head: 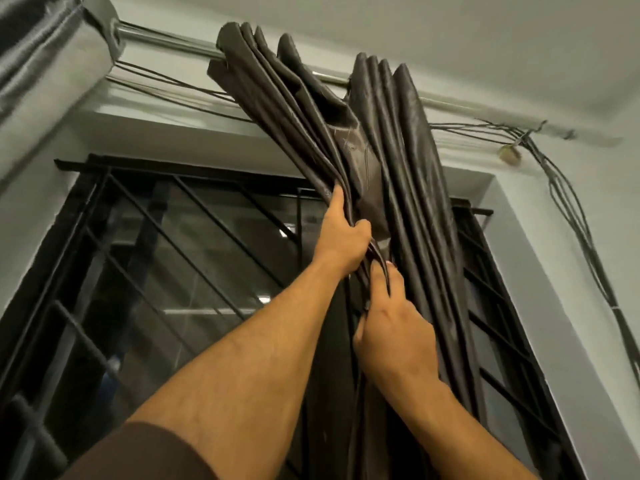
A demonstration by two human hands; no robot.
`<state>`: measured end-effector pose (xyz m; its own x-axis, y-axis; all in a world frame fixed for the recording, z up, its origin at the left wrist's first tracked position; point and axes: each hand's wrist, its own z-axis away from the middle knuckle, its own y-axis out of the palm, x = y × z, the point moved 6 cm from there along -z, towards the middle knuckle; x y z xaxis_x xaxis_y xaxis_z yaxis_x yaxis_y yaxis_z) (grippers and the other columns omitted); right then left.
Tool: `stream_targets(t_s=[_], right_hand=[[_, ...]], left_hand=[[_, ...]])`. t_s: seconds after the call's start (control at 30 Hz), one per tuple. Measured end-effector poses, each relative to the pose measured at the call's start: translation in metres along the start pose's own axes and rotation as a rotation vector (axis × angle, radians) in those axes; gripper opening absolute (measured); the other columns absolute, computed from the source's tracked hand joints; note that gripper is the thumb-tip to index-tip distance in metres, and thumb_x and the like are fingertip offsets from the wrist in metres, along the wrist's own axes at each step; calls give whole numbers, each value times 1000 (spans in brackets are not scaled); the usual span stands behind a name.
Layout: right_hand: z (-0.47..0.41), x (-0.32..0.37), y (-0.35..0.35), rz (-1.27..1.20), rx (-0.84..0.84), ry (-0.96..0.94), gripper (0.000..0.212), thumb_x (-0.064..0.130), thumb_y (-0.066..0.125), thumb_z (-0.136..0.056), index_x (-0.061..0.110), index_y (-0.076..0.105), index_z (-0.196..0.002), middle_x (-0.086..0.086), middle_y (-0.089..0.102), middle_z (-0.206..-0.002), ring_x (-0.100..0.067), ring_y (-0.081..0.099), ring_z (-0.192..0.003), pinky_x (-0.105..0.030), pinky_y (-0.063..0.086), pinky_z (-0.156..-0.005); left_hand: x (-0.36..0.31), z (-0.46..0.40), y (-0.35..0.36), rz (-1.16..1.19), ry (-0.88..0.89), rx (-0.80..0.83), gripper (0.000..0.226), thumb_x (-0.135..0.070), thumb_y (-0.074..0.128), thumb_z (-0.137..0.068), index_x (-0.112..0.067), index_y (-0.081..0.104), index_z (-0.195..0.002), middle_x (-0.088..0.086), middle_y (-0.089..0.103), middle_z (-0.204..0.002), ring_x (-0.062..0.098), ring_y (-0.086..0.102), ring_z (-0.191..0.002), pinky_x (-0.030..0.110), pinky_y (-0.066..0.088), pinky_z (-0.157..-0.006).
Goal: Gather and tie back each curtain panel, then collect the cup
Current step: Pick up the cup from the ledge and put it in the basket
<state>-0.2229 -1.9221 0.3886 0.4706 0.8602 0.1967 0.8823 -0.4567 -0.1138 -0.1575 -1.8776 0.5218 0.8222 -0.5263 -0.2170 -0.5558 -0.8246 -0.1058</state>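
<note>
Reaching up with both arms, I bunch the dark curtain panel (391, 161) where it hangs gathered from the rod (166, 43) above the barred window (194, 258). My left hand (341, 239) grips the folds, thumb pointing up along the cloth. Just below it, my right hand (398, 336) pinches folds with its fingers curled into the fabric.

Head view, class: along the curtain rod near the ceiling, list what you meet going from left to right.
Pale grey curtain panel → bare stretch of rod → bunched dark curtain panel → bare rod → tangle of cables.
</note>
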Motion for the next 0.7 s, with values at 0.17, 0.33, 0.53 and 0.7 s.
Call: stream_targets(t_s=[0.17,0.33,0.53,0.7], right_hand=[[-20,-79,-32,128,-49,92,80,16,50,-95,17,10,-163,-8,11,-171,-28,67,-102,-32,41,-66],[-6,-150,-46,195,-74,222,80,15,51,-95,15,8,-162,-11,14,-168,-32,62,-97,-34,40,-63],[22,-123,-27,265,-69,148,88,24,64,-90,15,16,-163,-18,7,-170,-38,38,-142,-49,45,-103],[74,-54,4,240,-160,-101,91,16,74,-83,8,28,-161,-21,24,-167,-39,27,-153,-62,23,-122]], left_hand=[[-34,-16,94,35,-22,155,79,-1,54,-97,-13,15,-164,8,37,-163,20,42,-146,22,30,-117],[-47,1,168,44,-81,354,86,-2,57,-95,-20,10,-165,9,37,-163,33,49,-139,38,42,-115],[-10,33,130,176,-106,232,84,-8,66,-96,-19,18,-164,5,42,-160,15,49,-138,28,37,-117],[27,96,55,189,-73,178,84,-20,72,-95,-17,23,-163,1,41,-160,-11,40,-133,8,35,-111]])
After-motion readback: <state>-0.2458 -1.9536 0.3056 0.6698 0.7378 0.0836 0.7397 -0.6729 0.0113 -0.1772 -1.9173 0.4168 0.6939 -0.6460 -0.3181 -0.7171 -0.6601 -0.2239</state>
